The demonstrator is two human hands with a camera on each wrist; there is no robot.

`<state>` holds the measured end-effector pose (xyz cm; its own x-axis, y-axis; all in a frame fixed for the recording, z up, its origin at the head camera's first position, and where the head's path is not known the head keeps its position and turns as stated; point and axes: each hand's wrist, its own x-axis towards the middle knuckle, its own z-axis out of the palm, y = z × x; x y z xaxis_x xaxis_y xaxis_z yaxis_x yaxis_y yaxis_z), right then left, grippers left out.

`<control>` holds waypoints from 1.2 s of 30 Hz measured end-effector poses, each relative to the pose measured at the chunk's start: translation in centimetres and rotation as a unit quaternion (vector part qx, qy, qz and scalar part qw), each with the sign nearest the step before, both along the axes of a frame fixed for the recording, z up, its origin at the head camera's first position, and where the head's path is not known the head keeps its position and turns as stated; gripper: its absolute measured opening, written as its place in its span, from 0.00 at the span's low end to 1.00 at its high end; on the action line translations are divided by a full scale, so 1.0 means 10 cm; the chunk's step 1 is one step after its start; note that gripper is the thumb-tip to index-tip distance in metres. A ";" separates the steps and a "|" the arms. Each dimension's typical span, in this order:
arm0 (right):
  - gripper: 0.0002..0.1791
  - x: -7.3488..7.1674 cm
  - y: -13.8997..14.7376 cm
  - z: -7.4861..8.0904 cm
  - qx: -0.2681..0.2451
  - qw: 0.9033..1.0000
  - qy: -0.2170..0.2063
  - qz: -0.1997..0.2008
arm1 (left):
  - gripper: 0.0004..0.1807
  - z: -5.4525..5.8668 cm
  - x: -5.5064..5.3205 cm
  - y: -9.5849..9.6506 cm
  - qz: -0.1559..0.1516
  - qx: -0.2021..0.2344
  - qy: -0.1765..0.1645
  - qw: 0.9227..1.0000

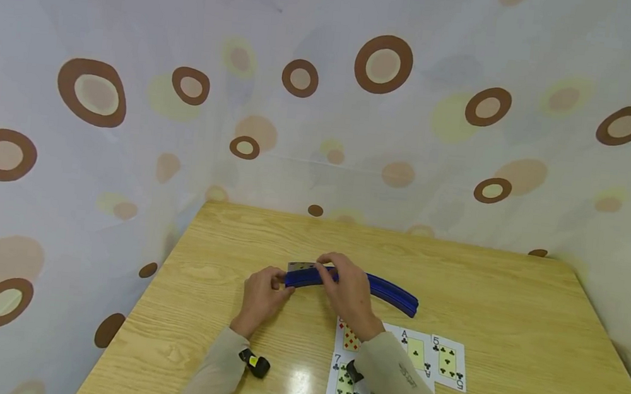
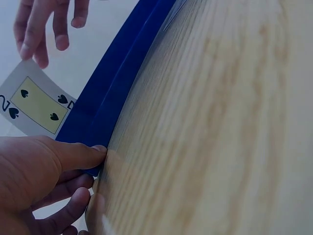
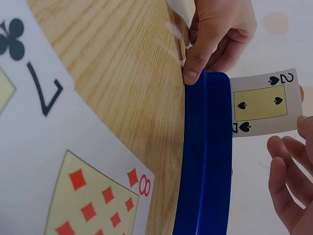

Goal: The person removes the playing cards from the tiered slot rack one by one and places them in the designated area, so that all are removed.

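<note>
A long, curved blue playing-card holder (image 1: 392, 293) lies across the table. My left hand (image 1: 262, 296) grips its left end, thumb along the near side and the other fingers curled beneath or behind it, as the left wrist view (image 2: 44, 181) shows. A two of spades card (image 3: 261, 103) stands upright in the holder close to that end. At the card's upper corner my right hand (image 1: 349, 289) pinches it between fingertips, while its remaining fingers hang loose. Much of the holder's middle is hidden behind the right hand in the head view.
Several face-up playing cards lie in rows under my right forearm, among them a seven of clubs (image 1: 344, 384), an ace of clubs (image 1: 416, 354), a five of clubs (image 1: 448, 361) and an eight of diamonds (image 3: 98, 205). A patterned curtain (image 1: 325, 96) rises behind the wooden table (image 1: 520, 318).
</note>
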<state>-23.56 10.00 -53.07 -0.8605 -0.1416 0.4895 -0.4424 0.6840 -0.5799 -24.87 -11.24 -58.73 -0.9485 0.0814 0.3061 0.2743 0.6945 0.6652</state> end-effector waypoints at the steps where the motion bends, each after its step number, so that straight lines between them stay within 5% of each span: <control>1: 0.06 -0.01 -0.01 0.01 -0.002 1.000 0.001 0.000 | 0.13 0.00 0.00 0.00 0.000 0.000 0.002 1.000; 8: 0.06 -0.02 -0.02 0.04 -0.022 1.000 -0.013 0.012 | 0.12 0.01 -0.01 0.01 0.000 0.002 0.005 1.000; 19: 0.08 0.00 0.08 0.04 -0.049 0.998 0.024 -0.025 | 0.13 0.02 -0.01 0.03 0.005 0.003 -0.003 1.000; 36: 0.06 0.24 0.50 0.07 -0.078 0.995 -0.013 -0.063 | 0.14 0.02 0.01 0.01 0.007 0.004 -0.004 1.000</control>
